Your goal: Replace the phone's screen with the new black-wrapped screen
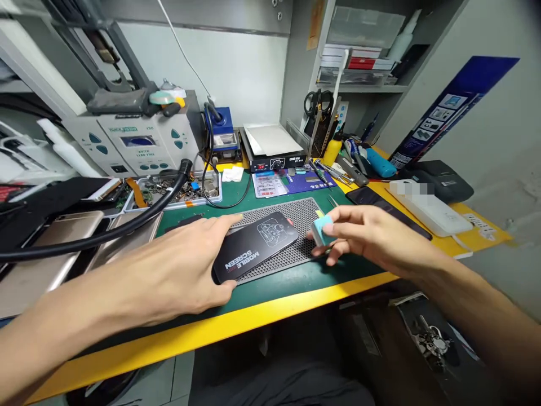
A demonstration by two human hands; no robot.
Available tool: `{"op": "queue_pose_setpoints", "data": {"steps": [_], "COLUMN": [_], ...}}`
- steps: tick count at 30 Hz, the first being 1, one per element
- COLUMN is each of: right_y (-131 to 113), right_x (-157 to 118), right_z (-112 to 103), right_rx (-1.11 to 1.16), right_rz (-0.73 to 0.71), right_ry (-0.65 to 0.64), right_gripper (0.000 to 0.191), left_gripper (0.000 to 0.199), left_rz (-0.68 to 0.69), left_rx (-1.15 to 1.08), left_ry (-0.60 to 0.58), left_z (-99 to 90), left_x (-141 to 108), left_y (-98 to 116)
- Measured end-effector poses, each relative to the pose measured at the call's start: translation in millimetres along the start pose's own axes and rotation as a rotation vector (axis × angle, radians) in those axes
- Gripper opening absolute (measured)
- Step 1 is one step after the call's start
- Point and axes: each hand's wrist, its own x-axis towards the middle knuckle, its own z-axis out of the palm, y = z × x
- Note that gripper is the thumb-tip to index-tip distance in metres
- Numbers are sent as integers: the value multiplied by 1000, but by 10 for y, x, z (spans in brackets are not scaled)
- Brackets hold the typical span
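Observation:
A black phone-shaped panel (243,256) with "MOBILE SCREEN" lettering and a line drawing lies tilted across a grey perforated mat (302,217). My left hand (190,262) grips its left end, thumb at the near edge and fingers at the far edge. Over the mat's right end, my right hand (359,234) holds a small light-blue and grey block (322,230) between thumb and fingers. The block is apart from the panel. What lies under my left palm is hidden.
A hot plate unit (276,163) stands behind the mat, beside a tray of small parts (186,189). A thick black hose (105,241) crosses the left side. Tools, a dark phone (389,213) and a white device (431,208) lie at the right.

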Motion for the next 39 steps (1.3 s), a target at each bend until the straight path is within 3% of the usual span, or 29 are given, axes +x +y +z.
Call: {"op": "queue_pose_setpoints", "data": {"steps": [3, 8, 11, 14, 18, 22, 25, 29, 32, 35, 39], "right_y": [-11, 134, 237, 248, 129, -20, -113, -211, -263, -290, -291], "right_x": [-47, -153, -144, -89, 26, 209, 376, 575, 698, 829, 1056], "right_z": [118, 522, 801, 971, 941, 657, 396, 199, 191, 225, 255], "right_rx": [274, 624, 786, 799, 703, 594, 510, 430, 383, 345, 282], "right_rz": [122, 156, 36, 17, 71, 154, 200, 257, 285, 290, 271], "right_ry": [-163, -295, -258, -122, -90, -247, -406, -572, -664, -749, -860], "right_gripper": [20, 16, 13, 24, 16, 7, 10, 11, 14, 13, 13], "left_gripper": [73, 69, 74, 88, 73, 81, 77, 62, 65, 70, 76], "left_rz": [-37, -338, -462, -492, -466, -342, -255, -291, -354, -261, -140], "left_rx": [108, 25, -4, -15, -74, -188, -291, -443, -589, -727, -733], "left_ry": [-64, 87, 200, 338, 562, 728, 731, 686, 581, 412, 260], "left_z": [-29, 13, 163, 392, 705, 849, 753, 456, 275, 175, 76], "left_x": [-45, -186, -258, -303, -332, -411, -543, -676, -648, -539, -364], "left_y": [109, 387, 609, 835, 1077, 1150, 1023, 609, 247, -42, -275]}}
